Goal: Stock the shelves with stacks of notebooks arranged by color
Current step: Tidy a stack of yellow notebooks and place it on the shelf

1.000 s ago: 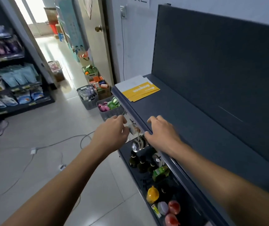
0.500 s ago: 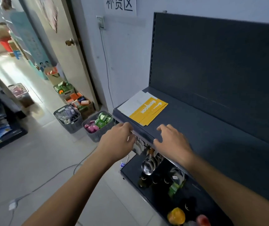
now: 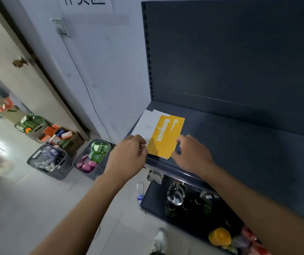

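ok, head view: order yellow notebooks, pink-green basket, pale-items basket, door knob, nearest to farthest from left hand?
1. Yellow notebooks, just right of the left hand.
2. Pink-green basket, below and left.
3. Pale-items basket, further left.
4. Door knob, far upper left.

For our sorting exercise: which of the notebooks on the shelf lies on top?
The yellow notebook with white lettering; the white ones poke out from beneath it on the side towards the wall.

The notebooks [image 3: 164, 137] lie on the shelf's [image 3: 243, 155] left end, between the left hand [image 3: 129, 153] and right hand [image 3: 191, 153].
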Available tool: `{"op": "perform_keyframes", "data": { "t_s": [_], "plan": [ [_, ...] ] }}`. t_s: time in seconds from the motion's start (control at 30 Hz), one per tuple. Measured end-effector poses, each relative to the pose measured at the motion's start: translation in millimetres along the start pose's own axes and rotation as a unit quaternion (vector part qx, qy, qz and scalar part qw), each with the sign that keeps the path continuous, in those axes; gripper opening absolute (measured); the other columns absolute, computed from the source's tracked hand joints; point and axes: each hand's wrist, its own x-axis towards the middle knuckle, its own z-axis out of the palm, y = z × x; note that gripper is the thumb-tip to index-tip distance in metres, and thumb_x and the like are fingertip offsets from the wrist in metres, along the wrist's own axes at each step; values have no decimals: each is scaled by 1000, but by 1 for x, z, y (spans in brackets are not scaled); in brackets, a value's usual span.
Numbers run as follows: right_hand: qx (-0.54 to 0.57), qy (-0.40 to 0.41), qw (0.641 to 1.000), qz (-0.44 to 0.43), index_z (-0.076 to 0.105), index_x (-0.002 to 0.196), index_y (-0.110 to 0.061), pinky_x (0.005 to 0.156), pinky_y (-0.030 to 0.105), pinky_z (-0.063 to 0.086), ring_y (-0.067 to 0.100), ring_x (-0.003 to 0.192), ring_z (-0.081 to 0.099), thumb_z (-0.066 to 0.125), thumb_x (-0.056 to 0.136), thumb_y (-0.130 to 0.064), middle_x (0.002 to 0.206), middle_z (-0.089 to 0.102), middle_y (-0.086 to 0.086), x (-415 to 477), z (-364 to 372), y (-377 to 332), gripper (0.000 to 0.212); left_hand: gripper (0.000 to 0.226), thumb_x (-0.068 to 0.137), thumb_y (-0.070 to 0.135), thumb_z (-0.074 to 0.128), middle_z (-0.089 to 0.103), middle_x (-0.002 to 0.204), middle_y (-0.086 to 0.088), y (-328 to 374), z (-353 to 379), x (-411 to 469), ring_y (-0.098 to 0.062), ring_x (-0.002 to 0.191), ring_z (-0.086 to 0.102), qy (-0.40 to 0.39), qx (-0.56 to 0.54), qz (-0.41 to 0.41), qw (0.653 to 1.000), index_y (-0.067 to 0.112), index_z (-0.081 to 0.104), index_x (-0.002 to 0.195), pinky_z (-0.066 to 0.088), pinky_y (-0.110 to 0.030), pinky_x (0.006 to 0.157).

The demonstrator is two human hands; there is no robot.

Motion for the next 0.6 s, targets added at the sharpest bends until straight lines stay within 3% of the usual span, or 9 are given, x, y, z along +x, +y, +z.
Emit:
{"op": "perform_keyframes", "data": {
  "t_s": [0.17,0.3,0.5,0.6],
  "plan": [
    [27,13,998,56,53,125,-16,80,42,53,24,94,59,54,92,-31,114,53,1,45,4,-2,36,22,92,24,52,65,101,6,-20,4,62,-15,84,61,-13,3,21,1000,23,66,109,54,-36,74],
    [36,16,995,91,50,129,-13,84,43,52,28,101,60,54,93,-32,120,53,6,72,8,-1,41,23,91,23,52,65,100,4,-34,13,101,-18,83,61,-13,13,41,999,21,67,108,54,-36,72],
    [44,-2,988,149,46,131,-13,84,42,51,29,106,58,57,94,-37,125,51,8,87,15,5,45,40,96,29,49,53,124,-14,-44,32,139,-34,110,56,-133,97,9,986,7,51,130,48,-42,85],
    [77,-4,980,181,41,135,-10,77,38,47,30,109,58,60,93,-39,130,49,10,95,17,6,54,45,96,34,50,49,124,-15,-45,39,151,-36,114,52,-156,127,-8,980,4,44,128,45,-43,86]
  ]
}}
